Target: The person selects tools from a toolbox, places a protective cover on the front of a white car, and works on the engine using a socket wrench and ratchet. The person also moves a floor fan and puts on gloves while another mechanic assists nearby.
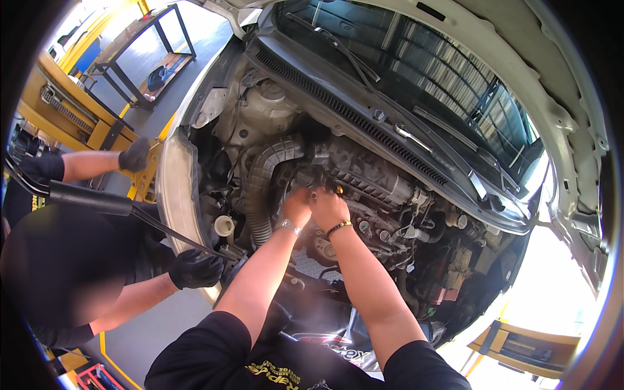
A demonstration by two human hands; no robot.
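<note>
Reaching into one dusty, dark metal engine [374, 170], the bare left hand [297, 205] and bare right hand [330, 209] sit side by side — fingers curled, though I cannot tell around what. The engine extends beneath and right of them. One ribbed grey hose [261, 179] curves left; two black-gloved co-worker's hands [196, 269] are farther left.

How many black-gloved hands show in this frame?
2: an upper gloved hand at left, beside yellow metalwork, and a lower gloved hand near the car's pale body edge.
</note>
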